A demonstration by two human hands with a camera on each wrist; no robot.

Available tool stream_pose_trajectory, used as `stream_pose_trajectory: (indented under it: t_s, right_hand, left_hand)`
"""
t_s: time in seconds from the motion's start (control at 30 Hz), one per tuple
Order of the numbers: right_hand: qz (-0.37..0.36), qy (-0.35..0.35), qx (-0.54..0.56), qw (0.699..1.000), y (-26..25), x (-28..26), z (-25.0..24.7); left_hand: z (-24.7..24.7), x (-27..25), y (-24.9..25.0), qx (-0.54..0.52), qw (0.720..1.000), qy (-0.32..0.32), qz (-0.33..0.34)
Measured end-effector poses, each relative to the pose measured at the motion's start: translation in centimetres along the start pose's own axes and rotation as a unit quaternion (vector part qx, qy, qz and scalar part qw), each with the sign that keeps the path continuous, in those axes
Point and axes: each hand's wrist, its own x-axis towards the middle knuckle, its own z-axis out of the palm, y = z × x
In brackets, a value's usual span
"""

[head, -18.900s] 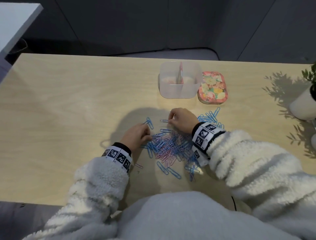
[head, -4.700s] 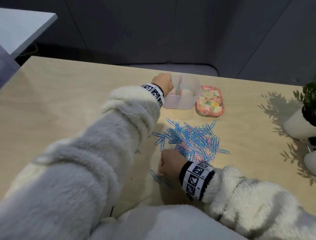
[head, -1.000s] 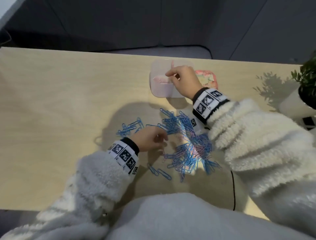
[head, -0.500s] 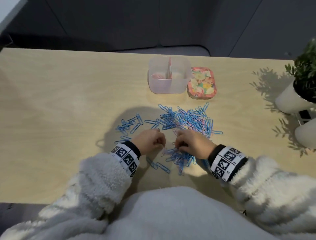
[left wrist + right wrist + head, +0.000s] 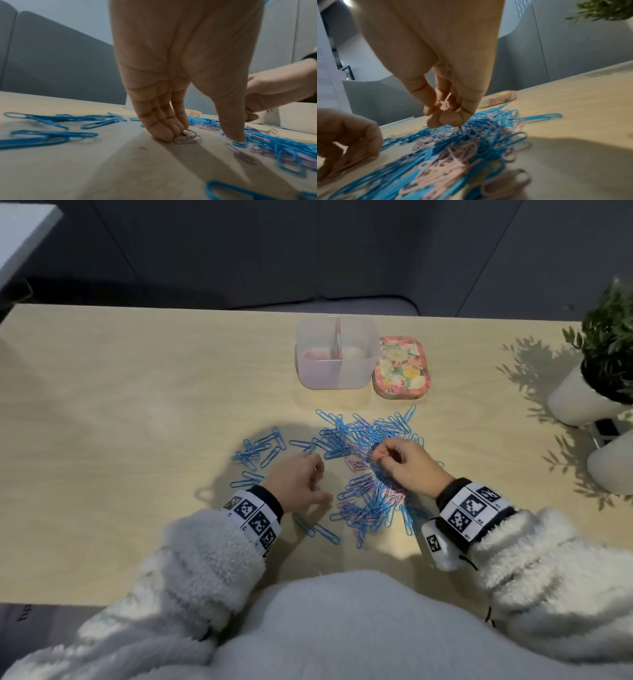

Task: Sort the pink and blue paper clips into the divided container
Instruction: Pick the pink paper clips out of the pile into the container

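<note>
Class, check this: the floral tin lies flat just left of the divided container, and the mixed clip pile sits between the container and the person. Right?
One error: the floral tin lies just right of the divided container, as the head view shows. The clip pile does sit between container and person.

You're prob. in an office or study room, big pale wood desk (image 5: 137,405), grey soft wall panels (image 5: 308,244) behind it, small green plant in a white pot (image 5: 589,392) at your right, corner of another white table (image 5: 20,231) top left
</note>
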Motion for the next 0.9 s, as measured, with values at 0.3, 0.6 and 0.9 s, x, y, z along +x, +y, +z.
stream_pose_trajectory:
  t_s: [0.3, 0.6, 0.9]
  right_hand:
    - [-0.047, -0.050, -0.229, 0.971, -2.0, 1.9, 2.3]
    - [-0.059, -0.068, -0.261, 0.961, -1.0, 1.1, 2.8]
    - [0.080, 0.052, 0.167, 0.981, 0.1, 0.9, -1.3]
  left_hand:
    - [0.5, 0.2, 0.8, 0.046, 0.998, 0.009, 0.050]
    - [0.5, 0.8, 0.4, 0.042, 0.998, -0.026, 0.040]
    - [-0.2, 1.2, 0.3, -0.020, 0.999, -0.005, 0.037]
